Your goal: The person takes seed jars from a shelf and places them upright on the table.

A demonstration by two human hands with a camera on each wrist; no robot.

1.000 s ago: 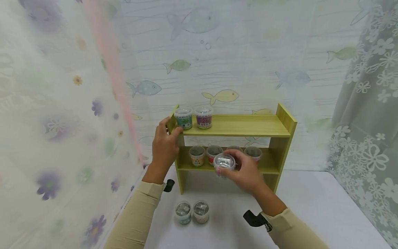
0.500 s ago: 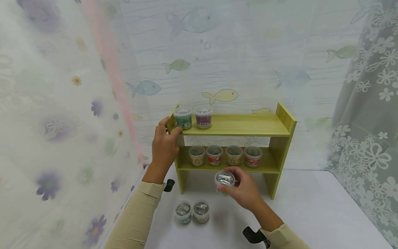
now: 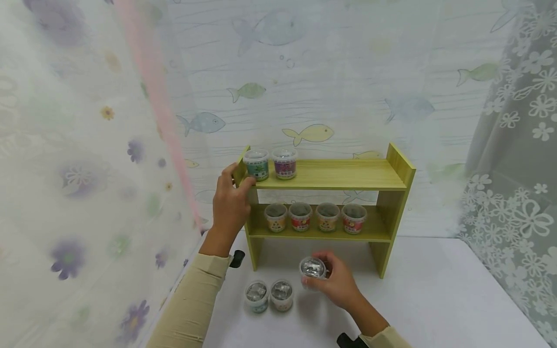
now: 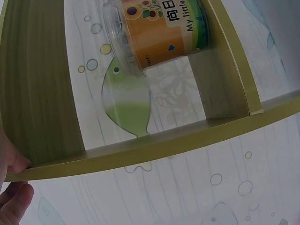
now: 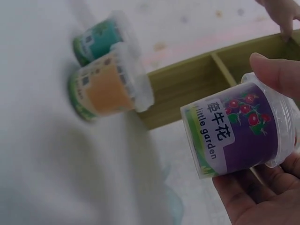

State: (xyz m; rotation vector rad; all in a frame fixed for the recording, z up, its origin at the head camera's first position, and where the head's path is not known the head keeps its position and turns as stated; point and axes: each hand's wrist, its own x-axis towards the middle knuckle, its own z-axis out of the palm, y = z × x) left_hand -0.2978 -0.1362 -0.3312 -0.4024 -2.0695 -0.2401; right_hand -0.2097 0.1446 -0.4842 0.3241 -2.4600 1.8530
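Cups crowded the scene: two [image 3: 268, 296] stood on the table [image 3: 435, 299] left of the right hand [image 3: 337, 285], which gripped a purple-labelled cup [image 3: 312, 269] just above the tabletop, before the shelf [image 3: 330, 176]. Four cups [image 3: 314, 217] lined the lower board, two [image 3: 271, 164] the upper. The left hand [image 3: 229, 205] gripped the shelf's upper left corner. Fish-printed sheeting [image 3: 304, 96] hung behind, floral curtains [image 3: 518, 145] alongside.

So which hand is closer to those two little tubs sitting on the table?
The right hand. It holds a purple-labelled tub just right of the two tubs on the table. The left hand is higher up, gripping the shelf's top-left corner.
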